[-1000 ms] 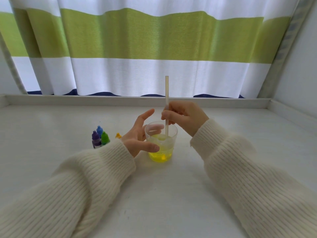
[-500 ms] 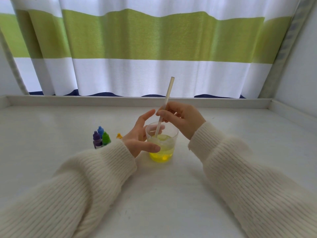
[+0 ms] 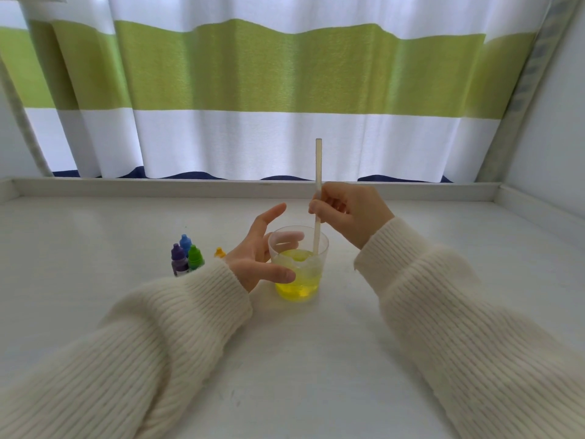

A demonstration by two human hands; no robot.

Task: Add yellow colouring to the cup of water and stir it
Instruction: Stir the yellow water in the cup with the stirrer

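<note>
A clear plastic cup (image 3: pixel 298 264) of yellow water stands mid-table on a white table (image 3: pixel 316 375). The left hand (image 3: pixel 256 255) holds its side between thumb and fingers, index finger raised. The right hand (image 3: pixel 351 210) pinches an upright pale stirring stick (image 3: pixel 317 172) dipped in the water.

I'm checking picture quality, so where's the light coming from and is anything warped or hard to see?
Head view: daylight comes through the curtain behind, so the cup and yellow water glow; wide-angle bending curves the sill and sleeves; the yellow bottle is mostly hidden behind the left hand.
</note>
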